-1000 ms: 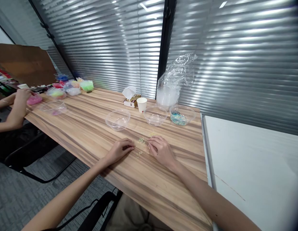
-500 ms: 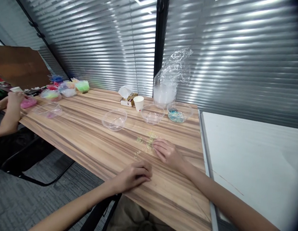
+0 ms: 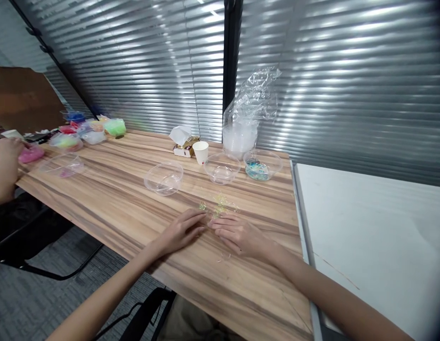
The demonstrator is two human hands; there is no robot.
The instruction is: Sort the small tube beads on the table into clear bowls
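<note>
I take the clock's centre between the two hands, twelve straight ahead. Closest to me, at about five o'clock, a few pale slivers [image 3: 223, 258] lie on the tabletop [image 3: 135, 208]. At the centre, the left hand [image 3: 180, 232] is loosely curled, thumb parted from the fingers, with nothing I can see in its grip. The right hand [image 3: 241, 234] lies palm down, fingers together and bent a little; I cannot tell whether it has hold of anything.

Just beyond the fingertips are the loose bits: a green cluster [image 3: 202, 206] at eleven, a looser yellow scatter [image 3: 220, 204] at one. With pieces this fine, I judge it best to keep the fingertips low on the wood, work in short, light strokes, and avoid brushing one colour into the other.

Farther out, a clear bowl [image 3: 164, 185] stands at ten to eleven, a second bowl [image 3: 222, 175] near twelve, and a third bowl [image 3: 277, 166], holding blue bits [image 3: 257, 170], between one and two. Behind them, near twelve, stands a paper cup [image 3: 200, 152].
</note>
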